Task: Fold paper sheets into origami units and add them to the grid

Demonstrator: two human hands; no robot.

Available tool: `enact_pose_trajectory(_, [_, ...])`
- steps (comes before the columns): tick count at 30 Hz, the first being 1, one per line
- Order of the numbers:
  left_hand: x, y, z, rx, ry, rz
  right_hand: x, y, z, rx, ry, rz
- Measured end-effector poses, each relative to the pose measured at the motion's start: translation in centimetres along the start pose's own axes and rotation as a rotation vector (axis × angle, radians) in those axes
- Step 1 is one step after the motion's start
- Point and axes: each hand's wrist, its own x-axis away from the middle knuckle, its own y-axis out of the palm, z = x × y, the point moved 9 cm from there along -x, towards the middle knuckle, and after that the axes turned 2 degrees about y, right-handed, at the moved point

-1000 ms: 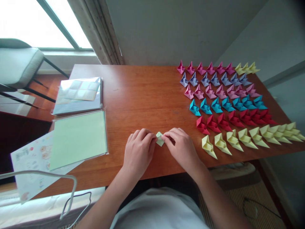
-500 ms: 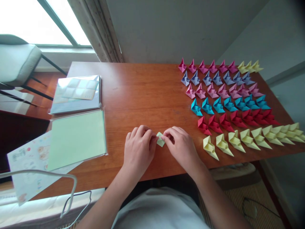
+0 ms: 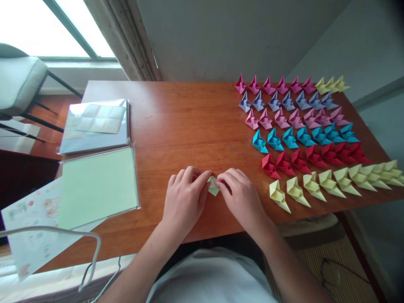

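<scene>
A small folded piece of pale green paper [image 3: 213, 187] is pinched between my two hands just above the wooden table [image 3: 176, 122]. My left hand [image 3: 186, 195] grips its left side, thumb and forefinger closed at the upper corner. On the other side, my right hand [image 3: 240, 193] has thumb and forefinger closed on the paper's right edge. Part of the paper is hidden behind the fingertips. To the right of my right hand lies a row of folded pale yellow paper boats [image 3: 296, 192].
Rows of folded paper in red [image 3: 285, 166], blue [image 3: 290, 138], pink [image 3: 280, 118], purple [image 3: 274, 101] and magenta [image 3: 268, 86] cover the table's right side. On the left lie packs of green paper [image 3: 97, 185] and blue-grey paper [image 3: 78, 145], a printed sheet [image 3: 28, 240] and a white cable [image 3: 57, 229].
My left forefinger has stretched across to the paper's top corner. My right fingers have shifted slightly along its edge. The whole view has moved a little.
</scene>
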Motion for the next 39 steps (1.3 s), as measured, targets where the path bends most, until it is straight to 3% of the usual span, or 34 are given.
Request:
enact_pose_trajectory(7, [-1.5,0.4,0.5,0.144,0.130,-0.169,0.2,-0.1,0.0,-0.062,-0.110,-0.042])
enact_pose_trajectory(16, [-0.9,0.2,-0.4,0.282,-0.008,-0.102,0.8,-0.7,0.2,-0.128,-0.064,0.102])
enact_pose_trajectory(19, [-0.4,-0.2,-1.0,0.501,-0.074,-0.006,0.8,-0.8,0.5,-0.278,0.004,0.101])
enact_pose_trajectory(23, [0.2,-0.1,-1.3,0.973,-0.196,0.060,0.9,-0.6,1.5,-0.557,0.166,0.097])
enact_pose_trajectory(27, [0.8,1.2,-1.3,1.266,-0.361,0.036,0.7,-0.3,0.9,-0.661,0.141,0.051])
enact_pose_trajectory(30, [0.7,1.5,-1.0,1.264,-0.371,-0.016,0.5,-0.7,0.7,-0.650,0.116,0.077])
enact_pose_trajectory(35, [0.4,1.9,-0.2,1.227,-0.288,-0.207,0.4,-0.7,0.7,-0.631,0.091,0.054])
enact_pose_trajectory(39, [0.3,1.9,-0.1,1.185,-0.268,-0.245,0.4,-0.1,0.8,-0.705,0.113,-0.014])
